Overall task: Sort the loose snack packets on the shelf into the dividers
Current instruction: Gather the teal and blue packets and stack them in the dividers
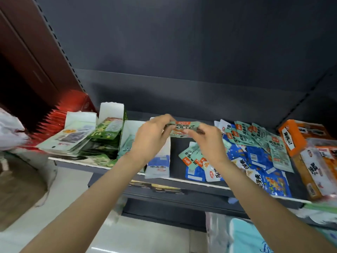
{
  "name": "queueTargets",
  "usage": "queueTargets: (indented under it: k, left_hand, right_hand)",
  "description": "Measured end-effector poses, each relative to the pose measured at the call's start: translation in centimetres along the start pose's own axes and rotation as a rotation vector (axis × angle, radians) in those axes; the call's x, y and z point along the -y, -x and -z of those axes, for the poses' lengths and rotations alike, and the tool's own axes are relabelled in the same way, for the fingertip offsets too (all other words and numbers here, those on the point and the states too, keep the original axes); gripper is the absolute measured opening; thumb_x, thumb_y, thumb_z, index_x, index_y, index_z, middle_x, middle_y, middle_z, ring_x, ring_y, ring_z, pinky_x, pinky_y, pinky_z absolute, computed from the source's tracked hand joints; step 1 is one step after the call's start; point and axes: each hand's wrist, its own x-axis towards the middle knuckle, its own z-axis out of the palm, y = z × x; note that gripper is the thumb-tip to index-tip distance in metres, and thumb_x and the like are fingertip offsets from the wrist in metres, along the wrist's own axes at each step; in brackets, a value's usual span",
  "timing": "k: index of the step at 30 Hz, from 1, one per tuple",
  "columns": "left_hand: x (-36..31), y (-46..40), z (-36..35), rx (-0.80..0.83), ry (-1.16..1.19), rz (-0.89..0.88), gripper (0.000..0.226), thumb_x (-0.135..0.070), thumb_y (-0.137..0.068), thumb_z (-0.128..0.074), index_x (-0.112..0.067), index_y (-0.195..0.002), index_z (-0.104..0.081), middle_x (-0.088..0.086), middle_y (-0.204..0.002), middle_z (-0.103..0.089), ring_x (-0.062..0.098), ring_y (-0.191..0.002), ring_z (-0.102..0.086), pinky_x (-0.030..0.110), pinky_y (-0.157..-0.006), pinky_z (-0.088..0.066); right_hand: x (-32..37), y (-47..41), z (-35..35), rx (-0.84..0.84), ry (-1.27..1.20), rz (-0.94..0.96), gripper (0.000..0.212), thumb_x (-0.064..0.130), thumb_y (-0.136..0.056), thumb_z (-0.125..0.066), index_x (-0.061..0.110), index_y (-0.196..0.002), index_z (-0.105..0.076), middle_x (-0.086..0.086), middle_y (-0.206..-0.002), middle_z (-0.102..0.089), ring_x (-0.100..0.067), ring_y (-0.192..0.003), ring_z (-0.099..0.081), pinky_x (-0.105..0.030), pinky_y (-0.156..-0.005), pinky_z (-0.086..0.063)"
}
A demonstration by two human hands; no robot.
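Observation:
Both hands hold a small stack of pale green snack packets [184, 129] above the shelf [175, 152]. My left hand [151, 136] pinches the stack's left end; my right hand [209, 141] pinches its right end. Below them stand white card dividers [111, 110] with green packets [105, 130] and pale packets [69, 139] filed in them. One divider box [158, 165] stands just under my left hand. Loose green packets [255, 137] and blue packets [259, 157] lie heaped on the shelf to the right.
Orange snack boxes [295, 137] fill the shelf's right end. A red box [76, 105] stands at the back left. A lower shelf [173, 190] juts out beneath, a brown carton [20, 181] sits on the floor at left, and bagged goods [244, 234] at lower right.

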Motion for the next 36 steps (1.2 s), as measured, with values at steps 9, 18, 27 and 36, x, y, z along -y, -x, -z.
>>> queueTargets:
  k: [9,18,27,36]
  left_hand:
    - [9.3,3.5,9.5,0.041,-0.214,0.038,0.015,-0.021,-0.093,-0.055,-0.019,-0.105,-0.064,-0.001,-0.086,-0.057,0.02,-0.084,-0.056,0.034,-0.065,-0.048]
    - [12.8,3.5,8.0,0.369,-0.635,-0.183,0.023,-0.016,-0.092,-0.053,-0.025,-0.11,-0.065,-0.001,-0.1,-0.067,0.024,-0.114,-0.044,0.043,-0.101,-0.026]
    - [11.2,2.2,6.3,0.567,-0.614,-0.109,0.041,-0.039,-0.094,-0.042,-0.024,-0.132,-0.048,0.001,-0.128,-0.056,0.023,-0.128,-0.034,0.049,-0.104,-0.02]
    - [1.8,-0.6,-2.8,0.497,-0.254,-0.117,0.031,-0.022,-0.096,-0.041,-0.017,-0.124,-0.053,0.004,-0.118,-0.058,0.024,-0.116,-0.045,0.034,-0.094,-0.034]
  right_hand:
    - [4.9,-0.5,-12.6,0.068,-0.083,0.076,0.015,0.008,-0.088,-0.062,0.005,-0.099,-0.072,0.011,-0.087,-0.058,0.011,-0.08,-0.055,-0.005,-0.067,-0.042]
    - [3.0,-0.5,-14.8,0.19,0.338,-0.071,0.02,0.013,-0.088,-0.062,0.014,-0.106,-0.071,-0.004,-0.105,-0.069,-0.018,-0.096,-0.062,-0.026,-0.084,-0.048]
    - [3.2,-1.1,-12.2,0.299,0.286,-0.169,0.034,0.0,-0.09,-0.053,0.016,-0.116,-0.066,-0.002,-0.118,-0.065,-0.014,-0.112,-0.059,-0.025,-0.098,-0.044]
    - [-4.9,0.8,-2.0,0.087,0.392,-0.299,0.032,0.006,-0.091,-0.054,0.015,-0.12,-0.063,-0.007,-0.119,-0.065,-0.019,-0.11,-0.06,-0.022,-0.09,-0.041]
